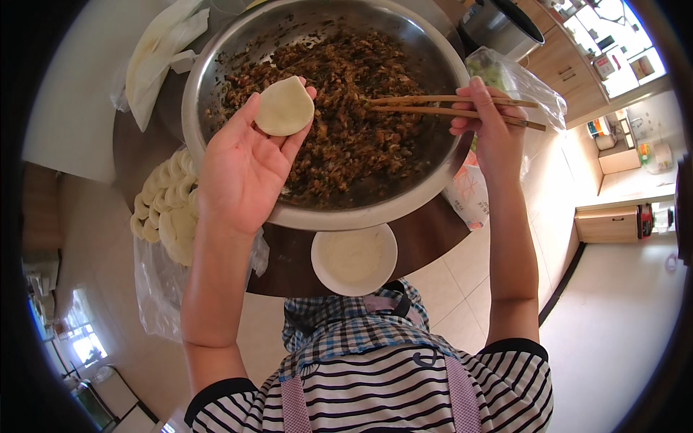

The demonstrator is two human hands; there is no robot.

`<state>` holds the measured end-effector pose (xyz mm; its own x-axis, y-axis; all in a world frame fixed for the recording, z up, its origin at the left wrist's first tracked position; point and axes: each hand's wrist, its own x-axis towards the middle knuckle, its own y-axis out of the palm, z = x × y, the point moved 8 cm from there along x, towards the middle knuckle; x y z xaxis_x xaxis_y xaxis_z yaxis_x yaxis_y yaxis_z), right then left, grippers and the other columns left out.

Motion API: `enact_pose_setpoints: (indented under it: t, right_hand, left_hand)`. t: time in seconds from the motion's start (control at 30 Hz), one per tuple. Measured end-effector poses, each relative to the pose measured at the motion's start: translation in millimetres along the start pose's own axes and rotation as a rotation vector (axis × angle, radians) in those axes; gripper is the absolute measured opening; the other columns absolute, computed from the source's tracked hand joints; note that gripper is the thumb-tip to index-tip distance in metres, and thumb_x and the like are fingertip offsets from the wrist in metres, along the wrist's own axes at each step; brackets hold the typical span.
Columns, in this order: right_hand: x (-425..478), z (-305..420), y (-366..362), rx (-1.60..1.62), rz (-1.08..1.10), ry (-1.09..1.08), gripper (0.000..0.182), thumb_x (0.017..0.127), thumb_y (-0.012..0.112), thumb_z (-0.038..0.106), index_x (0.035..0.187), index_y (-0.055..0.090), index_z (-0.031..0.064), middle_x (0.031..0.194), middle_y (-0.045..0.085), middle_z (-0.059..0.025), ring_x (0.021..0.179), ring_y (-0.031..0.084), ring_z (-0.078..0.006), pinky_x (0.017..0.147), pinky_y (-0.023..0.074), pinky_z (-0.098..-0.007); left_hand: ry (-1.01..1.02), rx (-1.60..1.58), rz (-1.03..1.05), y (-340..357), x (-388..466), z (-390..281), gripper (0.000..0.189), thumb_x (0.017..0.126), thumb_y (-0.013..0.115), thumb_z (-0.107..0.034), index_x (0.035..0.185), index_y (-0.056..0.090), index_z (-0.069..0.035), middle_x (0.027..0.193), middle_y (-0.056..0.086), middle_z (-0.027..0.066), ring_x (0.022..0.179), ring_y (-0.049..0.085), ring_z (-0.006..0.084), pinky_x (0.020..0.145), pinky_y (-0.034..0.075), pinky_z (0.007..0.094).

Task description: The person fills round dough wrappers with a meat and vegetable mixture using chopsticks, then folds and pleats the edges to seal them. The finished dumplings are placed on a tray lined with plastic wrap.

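Note:
A round dough wrapper [285,107], drawn to a blunt point at its top, rests on the fingers of my left hand [252,157], palm up over the left side of a wide steel basin [335,221]. The basin holds a dark, chopped filling [352,124]. My right hand [490,116], at the basin's right rim, grips a pair of wooden chopsticks [433,105], whose tips touch the filling. Below the basin stands a white bowl [354,260] of pale flour-like powder. A pile of dough wrappers [170,203] lies beside my left forearm, partly hidden by it.
The round dark table [292,260] carries the basin. Clear plastic bags lie by the wrappers and at the right [541,92], the latter with green contents. A printed packet [470,197] sits under the basin's right edge. A steel pot [501,30] stands at the upper right.

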<state>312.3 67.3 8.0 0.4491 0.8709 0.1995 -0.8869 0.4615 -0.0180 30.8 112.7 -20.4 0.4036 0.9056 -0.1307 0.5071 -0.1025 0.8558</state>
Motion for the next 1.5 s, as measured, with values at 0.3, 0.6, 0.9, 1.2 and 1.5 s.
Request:
enact_pose_setpoints:
  t: [0.3, 0.6, 0.9, 1.2, 1.5]
  right_hand:
    - [-13, 28, -20, 0.223, -0.007, -0.146, 0.029, 0.093, 0.059, 0.021, 0.09, 0.064, -0.0072, 0.072, 0.063, -0.0134, 0.049, 0.058, -0.0169, 0.045, 0.0491, -0.0276]
    - [-113, 94, 32, -0.475, 0.309, -1.045, 0.02, 0.085, 0.069, 0.015, 0.085, 0.063, -0.0037, 0.077, 0.067, -0.0137, 0.062, 0.066, -0.0187, 0.053, 0.0546, -0.0299]
    - [-159, 95, 76, -0.644, 0.66, -1.343, 0.029, 0.078, 0.075, 0.019, 0.088, 0.064, -0.0059, 0.081, 0.064, -0.0115, 0.062, 0.063, -0.0192, 0.055, 0.0573, -0.0288]
    - [-96, 96, 2, -0.175, 0.167, -0.681, 0.025, 0.098, 0.044, 0.013, 0.094, 0.059, -0.0066, 0.069, 0.063, -0.0139, 0.052, 0.061, -0.0205, 0.047, 0.0514, -0.0293]
    - [-76, 32, 2, 0.38, 0.117, -0.175, 0.026, 0.098, 0.048, 0.016, 0.096, 0.059, -0.0068, 0.078, 0.064, -0.0175, 0.053, 0.063, -0.0217, 0.048, 0.0555, -0.0325]
  left_hand:
    - [-0.068, -0.094, -0.077, 0, 0, 28, 0.046, 0.101, 0.039, -0.028, 0.126, 0.04, 0.011, 0.129, 0.048, 0.0221, 0.123, 0.046, 0.0326, 0.108, 0.036, 0.0416]
    - [-0.16, -0.201, 0.045, 25, -1, 44, 0.06, 0.101, 0.034, -0.038, 0.126, 0.035, 0.016, 0.126, 0.048, 0.0235, 0.123, 0.045, 0.0304, 0.109, 0.034, 0.0385]
    - [-0.188, -0.212, 0.078, 16, -2, 41, 0.061, 0.102, 0.031, -0.038, 0.125, 0.036, 0.018, 0.123, 0.05, 0.0242, 0.117, 0.048, 0.0308, 0.105, 0.037, 0.0385]
    - [-0.159, -0.177, 0.102, 16, -17, 28, 0.058, 0.102, 0.031, -0.036, 0.133, 0.031, 0.013, 0.134, 0.044, 0.0241, 0.126, 0.043, 0.0324, 0.109, 0.035, 0.0424]
    - [-0.206, -0.231, 0.15, 23, -29, 32, 0.057, 0.102, 0.03, -0.036, 0.135, 0.031, 0.011, 0.137, 0.042, 0.0225, 0.127, 0.043, 0.0315, 0.107, 0.038, 0.0415]
